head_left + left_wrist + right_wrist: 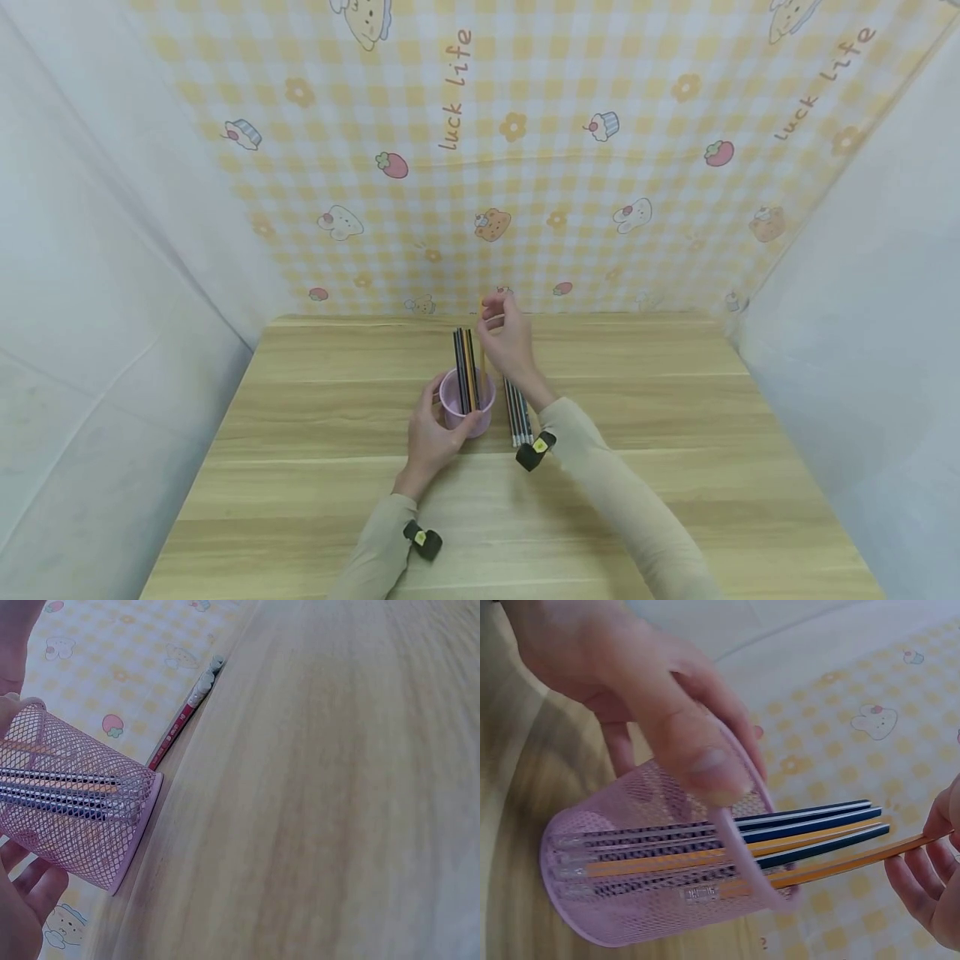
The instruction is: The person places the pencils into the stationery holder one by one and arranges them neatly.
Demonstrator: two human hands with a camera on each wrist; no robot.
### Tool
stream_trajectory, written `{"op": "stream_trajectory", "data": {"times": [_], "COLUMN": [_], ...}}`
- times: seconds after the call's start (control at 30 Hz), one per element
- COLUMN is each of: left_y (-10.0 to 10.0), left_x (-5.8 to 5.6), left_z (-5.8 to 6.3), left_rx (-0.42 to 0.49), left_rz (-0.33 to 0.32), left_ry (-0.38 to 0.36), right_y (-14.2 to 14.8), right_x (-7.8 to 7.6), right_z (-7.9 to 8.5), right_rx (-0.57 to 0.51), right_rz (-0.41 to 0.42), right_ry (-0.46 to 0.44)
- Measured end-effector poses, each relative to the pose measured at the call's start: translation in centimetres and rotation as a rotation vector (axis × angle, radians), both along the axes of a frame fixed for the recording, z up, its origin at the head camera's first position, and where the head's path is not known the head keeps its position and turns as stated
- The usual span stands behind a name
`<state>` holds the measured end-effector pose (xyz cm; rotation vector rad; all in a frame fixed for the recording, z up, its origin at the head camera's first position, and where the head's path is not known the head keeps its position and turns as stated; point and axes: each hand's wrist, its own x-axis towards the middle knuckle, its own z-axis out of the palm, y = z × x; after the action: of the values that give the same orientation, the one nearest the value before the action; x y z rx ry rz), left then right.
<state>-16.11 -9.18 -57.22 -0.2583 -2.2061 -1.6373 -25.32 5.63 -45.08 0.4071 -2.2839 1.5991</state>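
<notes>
A pink mesh pencil cup (470, 423) stands upright on the table, holding several dark and yellow pencils (817, 832). My left hand (435, 437) grips the cup round its rim and side, the thumb over the near edge in the right wrist view. My right hand (510, 337) is above the cup and pinches a yellow pencil (847, 866) near its upper end. That pencil's eraser end is inside the cup, higher than the ends of the others. Beside the cup, several more pencils (517, 417) lie side by side on the table, partly under my right wrist.
The wooden table (315, 500) reaches back to a yellow checked cloth (517, 183) with printed cartoons. White sheets (97, 275) hang at both sides. A dark band with a small camera (536, 451) is on each wrist.
</notes>
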Motion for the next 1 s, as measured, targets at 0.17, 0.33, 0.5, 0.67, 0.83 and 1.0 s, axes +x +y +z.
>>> {"op": "stream_trajectory", "data": {"times": [0.17,0.33,0.5,0.67,0.83,1.0], "left_y": [0.0,0.0,-0.1,0.0,0.1,0.3], "left_x": [0.0,0.0,0.1,0.3,0.2,0.2], "left_z": [0.0,0.1,0.1,0.1,0.0,0.0], "left_rx": [0.004,0.010,0.001,0.016,0.029,0.034], "left_rz": [-0.004,-0.007,0.001,-0.005,0.001,0.013], "left_ry": [-0.002,-0.006,-0.021,-0.020,-0.016,-0.017], "right_y": [-0.3,-0.4,-0.5,-0.2,0.5,1.7], "right_x": [0.4,0.8,1.1,1.3,1.2,0.4], "right_z": [-1.2,-2.2,-2.9,-3.7,-4.2,-4.5], "right_rx": [-0.009,0.003,0.018,0.016,-0.009,-0.010], "right_rz": [0.022,0.028,0.041,0.042,0.001,-0.051], "right_ry": [-0.025,-0.038,-0.034,-0.101,-0.175,-0.205]}}
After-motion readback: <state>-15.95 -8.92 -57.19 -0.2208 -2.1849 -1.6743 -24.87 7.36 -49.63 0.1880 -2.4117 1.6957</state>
